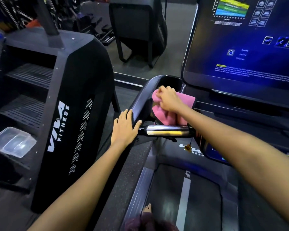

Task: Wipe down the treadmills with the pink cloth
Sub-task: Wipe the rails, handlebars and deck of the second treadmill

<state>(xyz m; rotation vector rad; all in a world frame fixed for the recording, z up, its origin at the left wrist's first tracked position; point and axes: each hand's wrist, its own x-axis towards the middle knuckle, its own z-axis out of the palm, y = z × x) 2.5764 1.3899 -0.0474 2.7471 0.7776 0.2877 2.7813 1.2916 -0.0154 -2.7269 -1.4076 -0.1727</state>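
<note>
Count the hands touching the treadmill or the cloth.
2. The left hand rests on the treadmill handrail; the right hand grips the pink cloth by the console.

Landmark: treadmill handrail (141, 99)
Right hand (169, 99): grips pink cloth (163, 112) just inside the handrail
Left hand (124, 126): rests flat on the handrail's near end
Screen (250, 47): lit, right of the handrail

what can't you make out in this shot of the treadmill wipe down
1. Head view: the part of the pink cloth beneath the right hand, which grips it.
2. Head view: the fine text on the console screen, too small and blurred.
3. Head view: the screen's right side, cut off by the frame edge.
4. Head view: the handrail surface beneath the left hand.
</note>
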